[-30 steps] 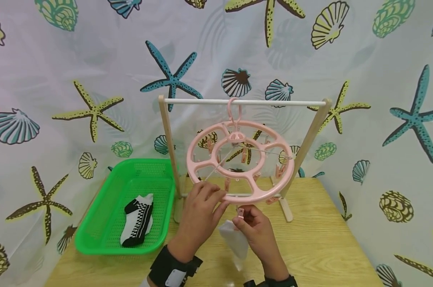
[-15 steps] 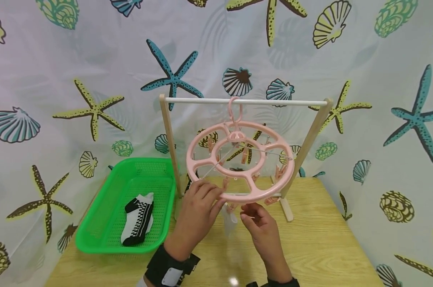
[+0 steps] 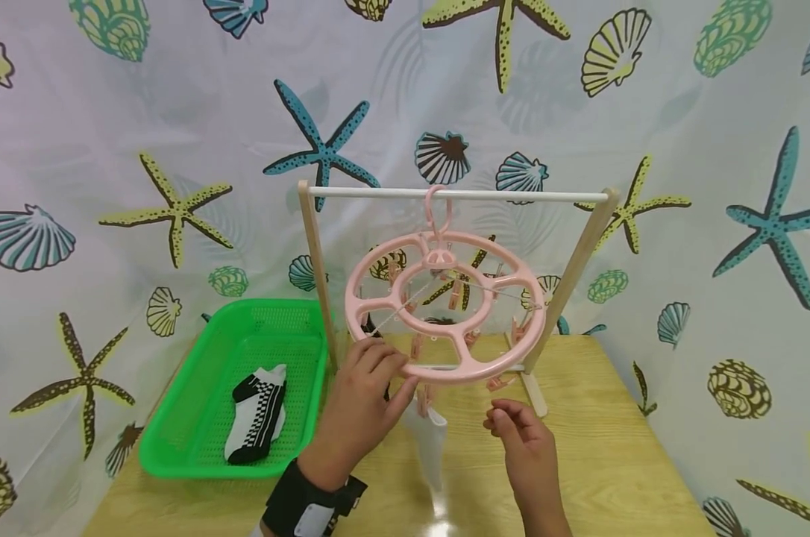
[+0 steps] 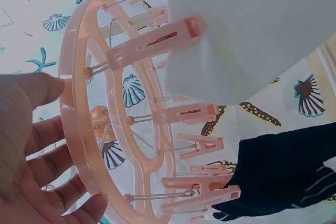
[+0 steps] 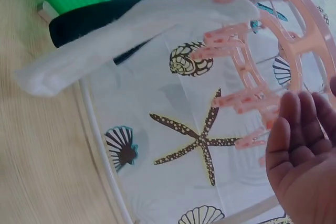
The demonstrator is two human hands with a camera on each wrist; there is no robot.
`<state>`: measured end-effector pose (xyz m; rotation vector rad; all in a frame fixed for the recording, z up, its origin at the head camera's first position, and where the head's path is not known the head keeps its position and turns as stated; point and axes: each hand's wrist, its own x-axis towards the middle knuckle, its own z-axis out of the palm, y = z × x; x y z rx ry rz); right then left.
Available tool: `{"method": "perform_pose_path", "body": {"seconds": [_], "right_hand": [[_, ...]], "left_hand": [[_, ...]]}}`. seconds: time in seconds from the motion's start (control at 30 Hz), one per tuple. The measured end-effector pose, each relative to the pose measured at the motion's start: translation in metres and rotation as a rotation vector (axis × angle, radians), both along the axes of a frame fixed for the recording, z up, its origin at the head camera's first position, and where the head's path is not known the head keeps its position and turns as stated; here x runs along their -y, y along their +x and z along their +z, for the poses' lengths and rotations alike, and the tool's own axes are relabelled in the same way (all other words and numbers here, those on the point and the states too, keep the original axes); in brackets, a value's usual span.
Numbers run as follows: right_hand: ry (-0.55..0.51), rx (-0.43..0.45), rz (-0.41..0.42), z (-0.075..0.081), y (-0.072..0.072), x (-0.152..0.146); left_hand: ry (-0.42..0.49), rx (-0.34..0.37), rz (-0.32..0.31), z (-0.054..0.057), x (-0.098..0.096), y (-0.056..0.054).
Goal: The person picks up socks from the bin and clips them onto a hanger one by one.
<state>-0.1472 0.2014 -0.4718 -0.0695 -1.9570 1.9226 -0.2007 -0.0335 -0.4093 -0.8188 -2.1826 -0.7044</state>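
Observation:
A round pink clip hanger [image 3: 468, 367] hangs by its hook, its near side tipped down. My left hand [image 3: 361, 399] holds its near-left rim, thumb on one side and fingers on the other in the left wrist view. A pink clothespin [image 4: 152, 44] on that rim grips a white sock [image 3: 429, 444], which dangles below. Another clothespin [image 4: 202, 192] bears a dark sock [image 4: 281, 166], mostly hidden behind my left hand in the head view. My right hand [image 3: 524, 444] is in the air right of the white sock, fingers loosely curled, holding nothing.
The hanger's hook is over the white rod [image 3: 526, 196] of a wooden-legged rack [image 3: 582, 253]. At left stands a green basket [image 3: 153, 447] with black-and-white socks [image 3: 257, 414] inside. Beneath is a wooden table [image 3: 620, 447], with a shell-patterned curtain [image 3: 378, 89] behind.
My right hand has let go of the clothespin and moved right, away from the white sock, which now hangs by itself. My left hand stays on the rim.

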Motion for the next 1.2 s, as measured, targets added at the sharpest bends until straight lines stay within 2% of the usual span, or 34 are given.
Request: {"method": "perform_pose_path", "body": {"seconds": [0.17,0.27,0.37,0.53,0.67,0.77,1.03,1.2], "right_hand": [[-0.048,-0.031,-0.108,0.006,0.0,-0.013],[-0.036,-0.028,-0.112,0.01,0.0,-0.019],[0.07,-0.049,-0.044,0.013,-0.002,-0.024],[0.323,-0.111,0.132,0.017,-0.01,-0.028],[0.384,-0.119,0.202,0.022,-0.017,-0.027],[0.381,-0.107,0.232,0.026,-0.021,-0.025],[0.238,-0.08,0.392,0.031,-0.029,-0.015],[0.176,-0.099,0.43,0.028,-0.03,-0.014]], "left_hand": [[0.023,0.001,-0.001,-0.001,0.002,-0.003],[0.038,-0.008,-0.012,-0.001,0.004,-0.004],[0.043,-0.004,-0.021,0.0,0.006,-0.005],[0.038,0.014,-0.03,0.004,0.011,-0.006],[0.015,0.014,-0.041,0.006,0.015,-0.007],[-0.001,0.01,-0.05,0.008,0.018,-0.008],[-0.022,0.01,-0.055,0.013,0.026,-0.01],[-0.046,0.018,-0.067,0.017,0.031,-0.01]]}}
